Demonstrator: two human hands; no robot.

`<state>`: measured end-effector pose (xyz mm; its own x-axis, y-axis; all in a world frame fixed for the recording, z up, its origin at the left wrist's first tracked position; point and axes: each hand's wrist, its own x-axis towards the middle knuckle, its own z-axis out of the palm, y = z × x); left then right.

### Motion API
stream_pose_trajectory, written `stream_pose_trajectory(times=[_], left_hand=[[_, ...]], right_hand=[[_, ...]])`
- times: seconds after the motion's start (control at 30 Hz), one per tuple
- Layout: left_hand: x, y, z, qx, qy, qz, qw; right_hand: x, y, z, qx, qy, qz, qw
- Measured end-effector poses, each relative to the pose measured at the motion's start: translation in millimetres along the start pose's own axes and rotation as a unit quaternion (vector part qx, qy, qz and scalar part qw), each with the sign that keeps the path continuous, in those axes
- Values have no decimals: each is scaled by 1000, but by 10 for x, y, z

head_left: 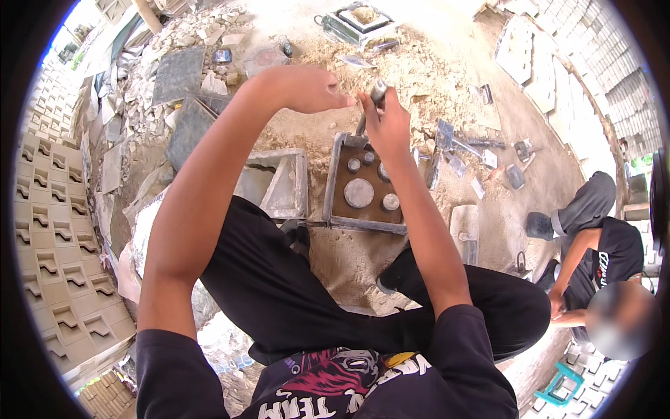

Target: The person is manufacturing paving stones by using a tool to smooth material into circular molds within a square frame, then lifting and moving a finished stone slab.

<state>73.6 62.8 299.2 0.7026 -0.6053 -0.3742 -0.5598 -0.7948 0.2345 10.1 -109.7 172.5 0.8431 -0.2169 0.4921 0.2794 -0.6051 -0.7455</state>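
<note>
My right hand (389, 129) is closed around a grey tool with a rounded end (379, 89); its exact kind is not clear. A dark narrow piece below the fingers may be part of it. Close by on the left, my left hand (310, 89) has curled fingers, its fingertips nearly meeting the right hand's. Whatever it pinches, if anything, is too small to name. Both hands are above the far edge of a rectangular frame (328, 185) filled with smooth brown sand. Several round grey pieces sit in that sand, the largest a disc (359, 193).
Left of the frame lies a second, pale frame (301, 185). Metal tools, including a flat blade (444, 134), lie on sandy ground to the right. A metal box (359, 21) stands beyond. Rubble (209, 28) fills the far left. Another person (618, 255) sits at right.
</note>
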Motion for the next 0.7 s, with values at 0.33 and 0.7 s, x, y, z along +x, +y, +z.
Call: stream_pose_trajectory(times=[0.33, 0.7], left_hand=[[11, -82, 45, -10, 30, 10, 999], [160, 72, 31, -16, 9, 35, 999]], right_hand=[[-67, 78, 11, 45, -57, -14, 997], [-86, 313, -125, 98, -90, 18, 991]])
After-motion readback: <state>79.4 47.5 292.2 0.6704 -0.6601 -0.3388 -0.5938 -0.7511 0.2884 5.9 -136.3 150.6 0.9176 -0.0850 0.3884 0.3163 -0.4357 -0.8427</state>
